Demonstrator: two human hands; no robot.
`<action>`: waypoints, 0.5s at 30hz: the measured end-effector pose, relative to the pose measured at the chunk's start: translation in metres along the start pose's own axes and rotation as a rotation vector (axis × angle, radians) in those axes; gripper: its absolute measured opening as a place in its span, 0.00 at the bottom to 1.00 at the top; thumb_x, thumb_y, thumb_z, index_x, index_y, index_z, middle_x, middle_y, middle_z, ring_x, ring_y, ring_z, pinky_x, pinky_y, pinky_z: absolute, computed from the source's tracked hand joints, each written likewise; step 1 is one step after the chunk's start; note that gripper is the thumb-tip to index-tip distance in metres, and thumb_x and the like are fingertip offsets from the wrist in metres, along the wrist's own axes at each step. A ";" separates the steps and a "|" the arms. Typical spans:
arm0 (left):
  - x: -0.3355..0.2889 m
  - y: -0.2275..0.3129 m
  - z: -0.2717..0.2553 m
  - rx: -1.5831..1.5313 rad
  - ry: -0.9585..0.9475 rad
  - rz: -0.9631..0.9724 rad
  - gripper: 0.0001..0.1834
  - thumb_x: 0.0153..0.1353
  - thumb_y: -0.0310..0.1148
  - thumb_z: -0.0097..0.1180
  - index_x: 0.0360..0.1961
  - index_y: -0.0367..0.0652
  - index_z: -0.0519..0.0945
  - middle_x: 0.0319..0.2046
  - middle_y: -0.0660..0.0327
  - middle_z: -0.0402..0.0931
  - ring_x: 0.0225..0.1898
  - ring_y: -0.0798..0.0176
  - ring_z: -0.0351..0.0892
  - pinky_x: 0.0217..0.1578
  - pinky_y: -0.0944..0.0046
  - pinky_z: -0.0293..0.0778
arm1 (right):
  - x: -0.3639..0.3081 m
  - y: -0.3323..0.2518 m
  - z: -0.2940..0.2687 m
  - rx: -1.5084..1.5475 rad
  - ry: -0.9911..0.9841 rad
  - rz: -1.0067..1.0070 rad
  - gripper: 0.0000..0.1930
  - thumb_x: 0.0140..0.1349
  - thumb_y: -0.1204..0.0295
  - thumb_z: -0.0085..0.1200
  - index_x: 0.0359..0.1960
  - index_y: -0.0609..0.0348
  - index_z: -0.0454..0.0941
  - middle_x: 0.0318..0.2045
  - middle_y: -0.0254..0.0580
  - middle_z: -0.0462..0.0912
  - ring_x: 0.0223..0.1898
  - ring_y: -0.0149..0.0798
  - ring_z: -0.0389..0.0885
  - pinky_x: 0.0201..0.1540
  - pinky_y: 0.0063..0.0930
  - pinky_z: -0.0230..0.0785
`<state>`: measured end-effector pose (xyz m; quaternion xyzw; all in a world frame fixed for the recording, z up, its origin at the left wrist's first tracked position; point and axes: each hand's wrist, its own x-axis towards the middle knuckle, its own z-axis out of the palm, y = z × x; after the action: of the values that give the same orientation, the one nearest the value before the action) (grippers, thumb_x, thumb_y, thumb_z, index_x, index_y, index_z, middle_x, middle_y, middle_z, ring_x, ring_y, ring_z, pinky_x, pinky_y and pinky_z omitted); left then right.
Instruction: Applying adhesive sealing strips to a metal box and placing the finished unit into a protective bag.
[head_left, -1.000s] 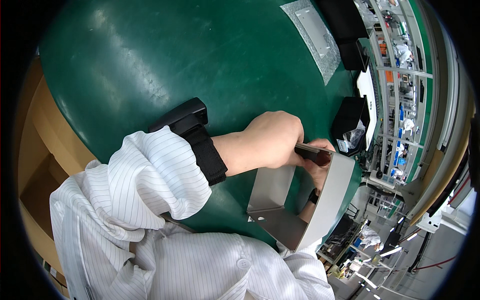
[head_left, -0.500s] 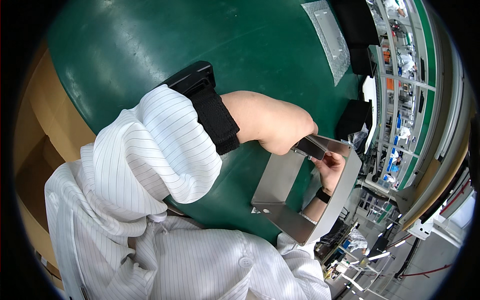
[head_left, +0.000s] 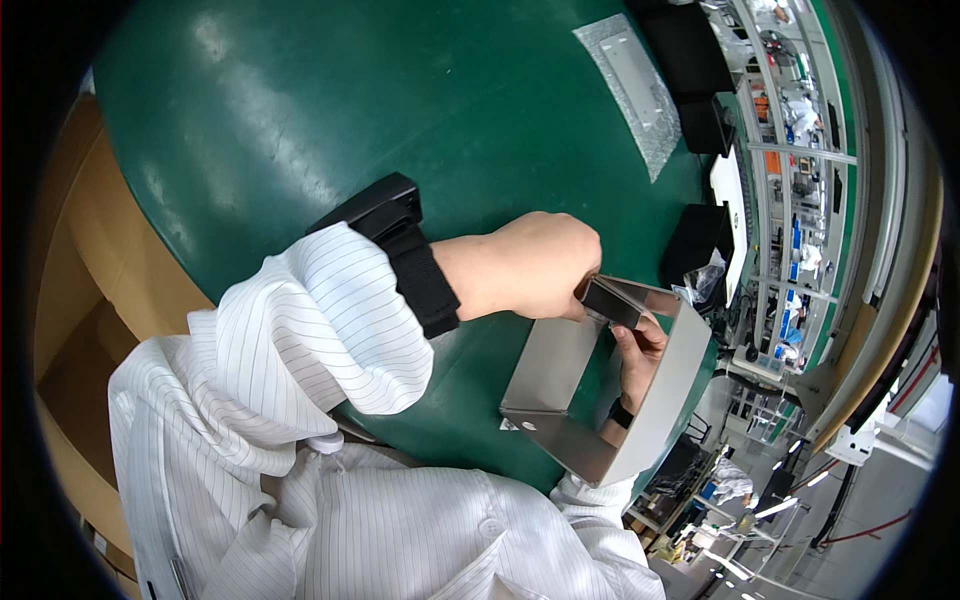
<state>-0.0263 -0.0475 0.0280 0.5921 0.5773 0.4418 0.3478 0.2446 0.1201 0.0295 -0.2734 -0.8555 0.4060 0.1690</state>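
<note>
An open rectangular sheet-metal frame (head_left: 652, 405) stands tilted at the right of the table. At its far end sits a dark rectangular block (head_left: 610, 302). My left hand (head_left: 550, 262) reaches in from the left, its fingers curled round the block's left side; its fingertips are mostly hidden behind the knuckles. Inside the frame, seen through its opening, my right hand (head_left: 640, 358) has its thumb and bent fingers against the block's lower edge. The frame's near wall partly covers that hand and its forearm. A black wristband (head_left: 620, 412) is on the right wrist.
The green table (head_left: 330, 120) carries a flat pale panel on bubble wrap (head_left: 635, 90) at the far right. Black bins (head_left: 697, 240) line its right edge. A black device (head_left: 375, 208) is strapped to my left forearm. An open cardboard box (head_left: 85, 330) stands at left.
My left hand and the near end of its forearm have shifted slightly left in the picture. The frame and right hand have also moved slightly left. Both hands remain at the dark block.
</note>
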 end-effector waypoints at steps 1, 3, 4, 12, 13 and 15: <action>0.001 0.000 -0.002 -0.084 0.004 -0.058 0.10 0.47 0.34 0.70 0.24 0.38 0.84 0.23 0.53 0.81 0.30 0.49 0.84 0.33 0.54 0.78 | -0.005 0.007 -0.003 0.050 0.053 0.012 0.12 0.59 0.72 0.66 0.43 0.63 0.82 0.45 0.42 0.83 0.45 0.33 0.78 0.52 0.28 0.70; 0.003 0.005 -0.013 -0.061 0.057 -0.031 0.13 0.51 0.35 0.68 0.28 0.34 0.83 0.21 0.51 0.79 0.23 0.54 0.78 0.30 0.59 0.74 | -0.001 -0.013 0.002 0.063 0.128 -0.037 0.12 0.60 0.71 0.65 0.43 0.63 0.82 0.44 0.42 0.83 0.45 0.32 0.79 0.50 0.28 0.70; 0.007 0.002 -0.011 -0.153 0.101 -0.036 0.12 0.52 0.34 0.68 0.28 0.34 0.83 0.23 0.51 0.80 0.26 0.55 0.80 0.31 0.60 0.75 | 0.000 -0.032 0.007 0.047 0.170 -0.062 0.11 0.61 0.71 0.64 0.42 0.64 0.82 0.43 0.42 0.83 0.44 0.30 0.79 0.48 0.28 0.71; -0.019 -0.015 -0.017 -0.331 0.198 0.052 0.10 0.62 0.26 0.59 0.43 0.33 0.81 0.31 0.58 0.83 0.35 0.66 0.81 0.39 0.65 0.77 | 0.021 -0.150 0.029 0.077 0.282 -0.417 0.06 0.52 0.82 0.67 0.31 0.66 0.82 0.30 0.43 0.83 0.31 0.37 0.81 0.34 0.26 0.73; -0.017 -0.009 -0.016 -0.339 0.191 0.027 0.10 0.62 0.26 0.59 0.43 0.33 0.81 0.32 0.58 0.83 0.35 0.66 0.81 0.40 0.65 0.77 | 0.018 -0.155 0.024 0.088 0.314 -0.421 0.06 0.52 0.82 0.67 0.31 0.66 0.82 0.30 0.43 0.83 0.31 0.37 0.81 0.34 0.26 0.73; -0.014 0.002 -0.015 -0.338 0.185 -0.015 0.11 0.63 0.27 0.59 0.45 0.33 0.81 0.33 0.58 0.83 0.36 0.66 0.81 0.41 0.65 0.77 | 0.013 -0.158 0.018 0.033 0.333 -0.455 0.06 0.52 0.81 0.67 0.31 0.65 0.82 0.30 0.42 0.84 0.30 0.37 0.81 0.33 0.26 0.74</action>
<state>-0.0385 -0.0632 0.0337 0.4781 0.5288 0.5822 0.3909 0.1726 0.0350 0.1436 -0.1347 -0.8486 0.3208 0.3985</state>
